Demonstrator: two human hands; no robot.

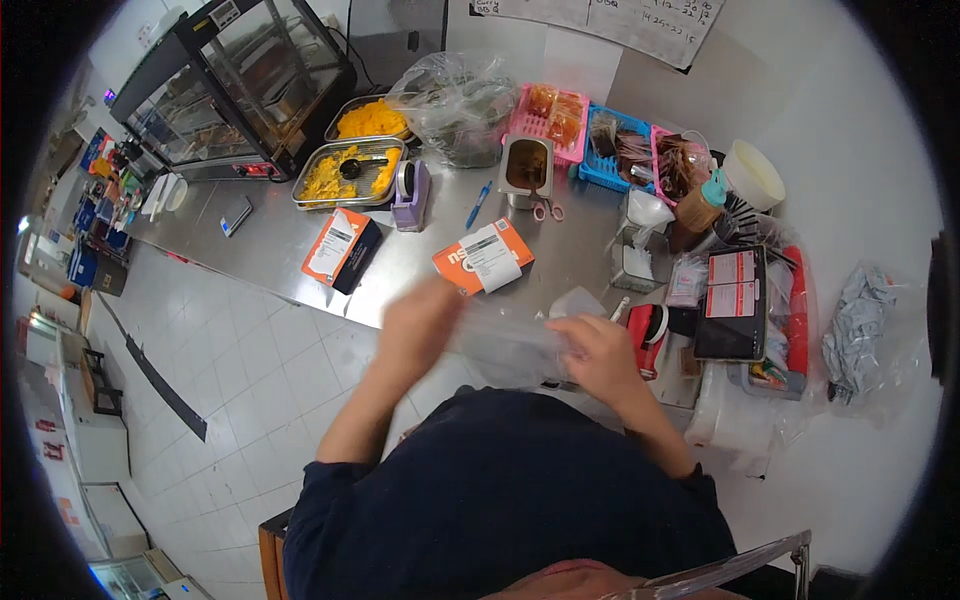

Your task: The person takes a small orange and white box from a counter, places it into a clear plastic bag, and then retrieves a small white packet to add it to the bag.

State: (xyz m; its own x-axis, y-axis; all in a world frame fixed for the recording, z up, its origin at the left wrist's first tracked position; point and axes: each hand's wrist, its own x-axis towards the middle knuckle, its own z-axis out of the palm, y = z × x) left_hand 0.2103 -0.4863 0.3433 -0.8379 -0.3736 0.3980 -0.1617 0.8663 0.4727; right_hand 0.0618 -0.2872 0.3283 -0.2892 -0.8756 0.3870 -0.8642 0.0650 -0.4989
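Note:
A clear plastic bag [514,345] is stretched between my two hands, in front of my dark shirt. My left hand [421,321] is blurred at the bag's left end and seems to grip it. At the other end, the fingers of my right hand [600,354] pinch the plastic. Just beyond the bag, an orange takeaway box [480,259] with a printed slip on top lies on the steel counter [420,259]. A second orange and black box [341,251], also bearing a slip, sits further left near the counter's edge.
Behind the boxes stand a purple tape dispenser [411,196], trays of yellow food [349,172] and a steel sauce container [527,169] beside scissors [546,210]. A red tape dispenser [651,341] and a tablet [729,304] are at right. A glass food warmer [240,90] occupies the back left.

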